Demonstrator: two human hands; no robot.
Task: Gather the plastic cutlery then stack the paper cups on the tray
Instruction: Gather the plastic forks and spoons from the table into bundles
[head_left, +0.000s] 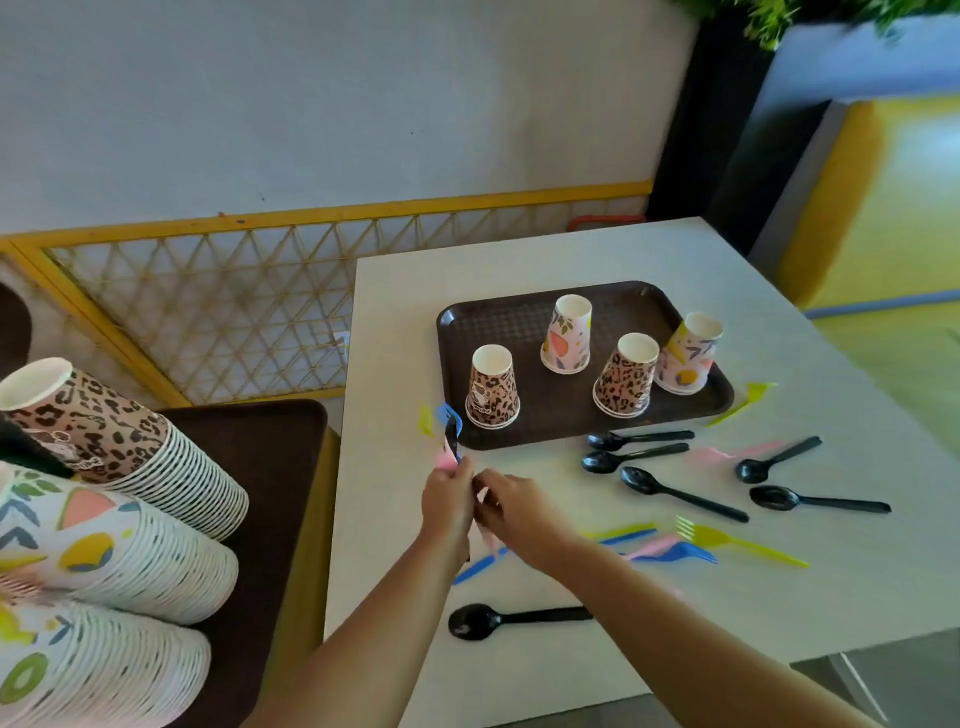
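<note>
Far left: long sideways stacks of patterned paper cups. On the white table, left hand clenched around a bundle of blue, pink and black plastic cutlery; right hand touching it, pinching a pink piece. Beyond: brown tray bearing four upturned cups. Right: black spoons and coloured forks scattered.

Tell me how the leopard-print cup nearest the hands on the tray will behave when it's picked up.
The leopard-print cup is thin paper, so it is probably very light and would dent under a firm squeeze. It stands upside down on its wide rim on the tray, so a nudge should slide it rather than tip it.
</note>
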